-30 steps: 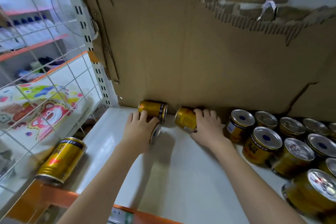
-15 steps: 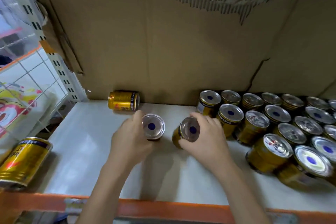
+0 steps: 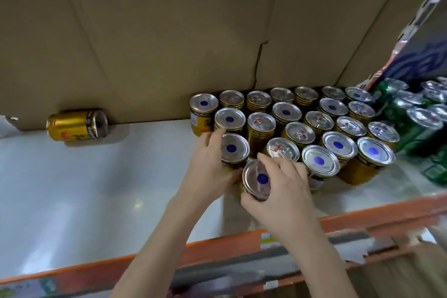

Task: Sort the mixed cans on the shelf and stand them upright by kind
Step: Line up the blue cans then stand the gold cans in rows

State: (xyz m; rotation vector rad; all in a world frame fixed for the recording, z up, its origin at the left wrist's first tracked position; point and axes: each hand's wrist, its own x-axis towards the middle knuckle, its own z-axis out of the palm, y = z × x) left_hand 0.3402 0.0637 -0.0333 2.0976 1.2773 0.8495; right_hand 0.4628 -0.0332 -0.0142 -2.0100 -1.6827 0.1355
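The left hand (image 3: 205, 172) curls round one upright gold can (image 3: 234, 150) while the right hand (image 3: 280, 189) grips another gold can (image 3: 256, 180), pressing both against the standing gold block (image 3: 314, 123) to extend its rows. One stray can (image 3: 77, 124) lies sideways on the shelf (image 3: 96, 189); green cans (image 3: 416, 118) stand beyond.

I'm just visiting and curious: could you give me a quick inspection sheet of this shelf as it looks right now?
Surface: white shelf with an orange front edge.
Job's things: a block of gold cans standing upright at the back right; one gold can on its side against the cardboard at the left.
Clutter: nothing seen.
Hands: left hand grips an upright can at the block's edge; right hand grips another can in front of it.
Cables: nothing seen.
Surroundings: torn cardboard backing; green cans at the far right.
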